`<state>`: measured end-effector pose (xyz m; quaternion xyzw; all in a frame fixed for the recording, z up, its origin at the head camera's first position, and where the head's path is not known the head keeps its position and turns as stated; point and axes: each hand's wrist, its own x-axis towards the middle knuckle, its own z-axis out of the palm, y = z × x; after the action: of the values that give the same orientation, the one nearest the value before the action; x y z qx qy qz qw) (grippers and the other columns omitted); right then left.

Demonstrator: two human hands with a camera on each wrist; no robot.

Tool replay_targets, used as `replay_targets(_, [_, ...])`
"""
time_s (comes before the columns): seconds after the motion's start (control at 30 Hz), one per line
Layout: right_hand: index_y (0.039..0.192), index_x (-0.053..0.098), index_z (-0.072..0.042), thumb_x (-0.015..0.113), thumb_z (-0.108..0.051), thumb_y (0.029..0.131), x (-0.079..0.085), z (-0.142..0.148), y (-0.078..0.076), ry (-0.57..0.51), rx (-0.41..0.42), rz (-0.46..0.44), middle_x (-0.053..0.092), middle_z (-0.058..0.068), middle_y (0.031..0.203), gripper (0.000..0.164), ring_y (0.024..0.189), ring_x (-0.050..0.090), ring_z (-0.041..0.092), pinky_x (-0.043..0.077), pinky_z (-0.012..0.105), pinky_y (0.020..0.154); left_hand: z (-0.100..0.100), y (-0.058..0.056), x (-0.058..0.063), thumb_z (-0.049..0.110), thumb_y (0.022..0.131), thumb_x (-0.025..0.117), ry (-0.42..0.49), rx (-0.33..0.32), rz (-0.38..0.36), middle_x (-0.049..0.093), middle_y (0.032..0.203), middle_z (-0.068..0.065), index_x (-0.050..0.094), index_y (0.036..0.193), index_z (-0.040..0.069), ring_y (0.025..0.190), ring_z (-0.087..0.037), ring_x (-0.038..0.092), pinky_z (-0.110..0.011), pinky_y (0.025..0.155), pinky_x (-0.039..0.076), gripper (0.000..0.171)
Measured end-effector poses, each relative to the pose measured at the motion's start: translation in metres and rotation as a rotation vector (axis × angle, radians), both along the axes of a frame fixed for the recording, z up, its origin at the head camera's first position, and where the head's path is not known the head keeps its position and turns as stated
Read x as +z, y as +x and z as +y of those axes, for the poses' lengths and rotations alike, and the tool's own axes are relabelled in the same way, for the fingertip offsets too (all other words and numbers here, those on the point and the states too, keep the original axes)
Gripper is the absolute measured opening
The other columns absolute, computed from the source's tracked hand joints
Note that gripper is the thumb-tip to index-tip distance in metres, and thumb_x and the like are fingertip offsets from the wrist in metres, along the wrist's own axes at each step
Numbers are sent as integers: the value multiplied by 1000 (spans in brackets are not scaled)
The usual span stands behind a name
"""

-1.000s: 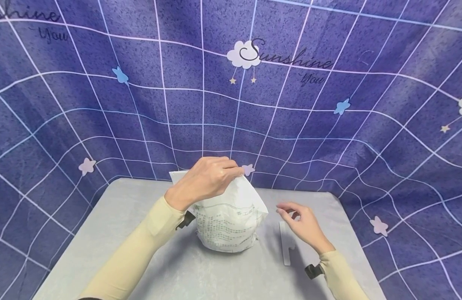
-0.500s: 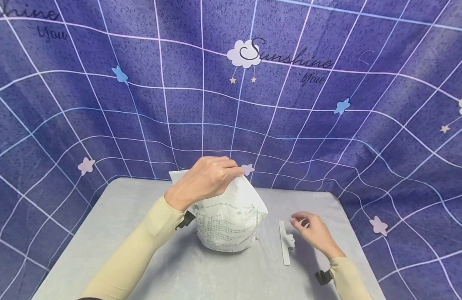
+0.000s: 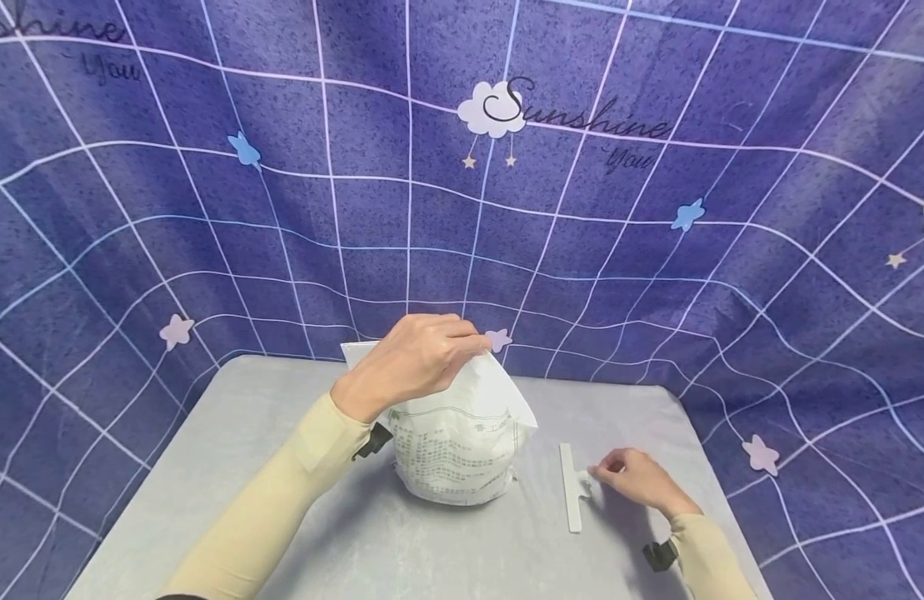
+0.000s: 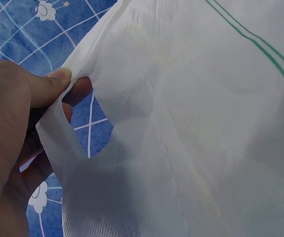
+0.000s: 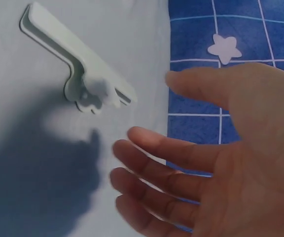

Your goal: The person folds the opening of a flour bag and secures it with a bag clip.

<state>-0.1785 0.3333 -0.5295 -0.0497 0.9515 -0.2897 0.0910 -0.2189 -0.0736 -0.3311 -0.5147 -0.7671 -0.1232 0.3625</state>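
Note:
A full white bag [image 3: 457, 454] with green print stands upright on the table. My left hand [image 3: 417, 358] holds its top edge; in the left wrist view the thumb and fingers pinch the rim of the white bag [image 4: 191, 148] beside a cut-out handle hole. To the right of the bag lies a white sealing clip [image 3: 570, 487], a long bar with a small scalloped grip on its side. Close by that grip is my right hand [image 3: 641, 479]. The right wrist view shows the fingers spread apart with nothing between them, and the clip [image 5: 83, 54] a little way off.
The table [image 3: 282, 517] has a light grey cloth over it. A blue curtain [image 3: 447, 208] with a grid, stars and clouds hangs behind and along both sides.
My right hand has moved right and toward me, from above the clip to beside its scalloped grip. The left hand and bag have stayed in place.

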Motion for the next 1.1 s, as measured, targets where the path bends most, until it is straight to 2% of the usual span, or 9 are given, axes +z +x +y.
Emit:
replay_targets(0.3, [96,77,-8,79,-40,94,0,-1,1,57,0,-102,72,-1,90,32,81,63,17,56,42,75,0,1,-1,6,106,62,-4,8,5,64,80,6,79,102,13,64,-10,52,-21,55,50,19])
replay_targets(0.43, [94,78,-8,81,-39,93,-4,-4,0,78,17,-101,73,-1,90,31,80,63,17,57,42,75,0,2,-1,6,106,63,-7,7,-2,66,81,6,80,103,13,65,-9,55,-21,57,51,18])
replay_targets(0.77, [92,77,-8,83,-39,90,-9,-9,-2,120,37,-89,73,1,88,32,77,63,18,57,43,72,1,2,1,5,106,63,-1,-4,-8,62,78,6,79,100,12,63,-9,50,-20,55,48,18])
replay_targets(1.1, [91,77,-7,84,-37,89,-7,-13,1,102,35,-91,73,0,87,31,76,62,17,56,41,70,1,3,1,5,104,66,12,-17,6,61,76,5,79,100,12,61,-9,48,-20,53,46,15])
